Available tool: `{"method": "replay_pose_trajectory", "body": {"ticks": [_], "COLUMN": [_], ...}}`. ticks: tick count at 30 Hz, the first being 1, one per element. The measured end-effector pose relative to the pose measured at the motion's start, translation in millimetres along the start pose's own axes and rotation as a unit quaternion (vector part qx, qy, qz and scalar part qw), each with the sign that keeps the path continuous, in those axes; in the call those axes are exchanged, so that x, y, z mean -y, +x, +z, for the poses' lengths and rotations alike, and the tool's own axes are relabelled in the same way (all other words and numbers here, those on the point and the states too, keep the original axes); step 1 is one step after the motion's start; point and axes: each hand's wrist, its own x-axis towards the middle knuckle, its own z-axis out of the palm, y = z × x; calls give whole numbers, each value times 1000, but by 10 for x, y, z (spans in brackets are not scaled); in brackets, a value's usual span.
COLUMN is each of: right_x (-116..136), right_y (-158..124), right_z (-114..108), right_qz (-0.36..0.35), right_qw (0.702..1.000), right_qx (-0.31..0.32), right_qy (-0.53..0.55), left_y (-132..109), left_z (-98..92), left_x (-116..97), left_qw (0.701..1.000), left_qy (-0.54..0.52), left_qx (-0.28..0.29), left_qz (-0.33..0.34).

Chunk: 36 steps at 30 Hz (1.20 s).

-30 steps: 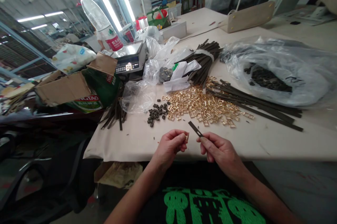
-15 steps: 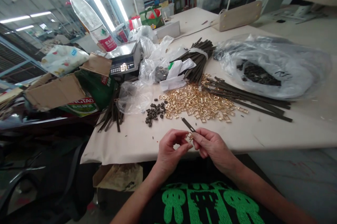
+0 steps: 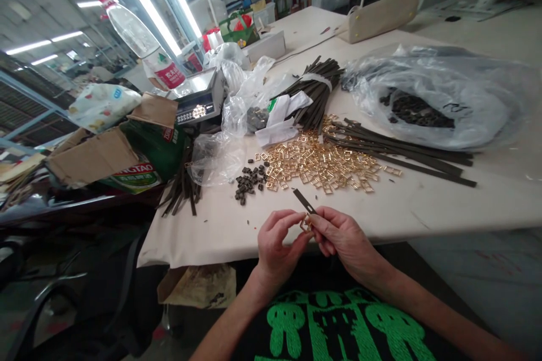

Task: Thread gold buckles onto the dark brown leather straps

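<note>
Over the middle of the near edge of the surface (image 3: pixel 212 242), the left hand (image 3: pixel 277 239) and right hand (image 3: pixel 347 239) meet at the fingertips. The left grip is clamped on a gold buckle (image 3: pixel 305 224), thumb and forefinger pinching it at the side, apparently so that its opening is not covered. The right grip is clamped on a dark strip (image 3: pixel 303 200), thumb on top, its slot bare just ahead of the thumb and its free end pointing toward the far left; that seems to keep slot and buckle close together in plain sight.

Just beyond lie a heap of small dark loops (image 3: pixel 250 181) and, touching its right side, a wide spread of gold buckles (image 3: pixel 324 162), both probably set there for easy reach. Loose dark strips (image 3: pixel 410 153) fan toward the right edge, lying flat, perhaps so that single ones lift easily; more strips (image 3: pixel 186 188) lie at the left edge.

Behind the buckles, a white band binds a strip bundle (image 3: pixel 313 95), likely to keep it together. To its right, a clear plastic bag (image 3: pixel 478 118) contains dark pieces. Toward the far edge stands a beige handbag (image 3: pixel 383 15).
</note>
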Motion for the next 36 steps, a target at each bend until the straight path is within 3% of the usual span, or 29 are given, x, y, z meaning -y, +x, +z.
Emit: {"method": "replay_pose_trajectory", "body": {"ticks": [5, 11, 14, 17, 20, 23, 28, 32, 36], "right_x": [-34, -8, -3, -9, -8, 26, 112, 120, 96], "right_y": [-5, -16, -5, 7, -4, -55, -170, -214, -193], "right_z": [-35, -44, -40, -56, -86, -102, -66, -18, -11], "right_qz": [1, 3, 2, -11, -24, -51, -150, -206, -210], "right_qw": [1000, 999, 998, 997, 993, 980, 922, 881, 882], "right_qx": [17, 36, 36, 29, 20, 14, 8, 17, 17], "right_qy": [0, -36, -52, -73, -115, -194, -357, -426, -421], "left_y": [18, 42, 61, 64, 54, 52, 62, 55, 49], "left_z": [-32, -150, -170, -155, -131, -114, -93, -80, -94], "left_x": [7, 28, 53, 91, 136, 170, 183, 171, 154], "left_qw": [989, 980, 993, 996, 950, 896, 854, 863, 876], "left_qy": [58, 88, 42, -66, -205, -299, -360, -350, -331], "left_qx": [-10, 30, 16, -20, -54, -84, -111, -116, -117], "left_qz": [139, 178, 107, -59, -230, -316, -359, -345, -329]}}
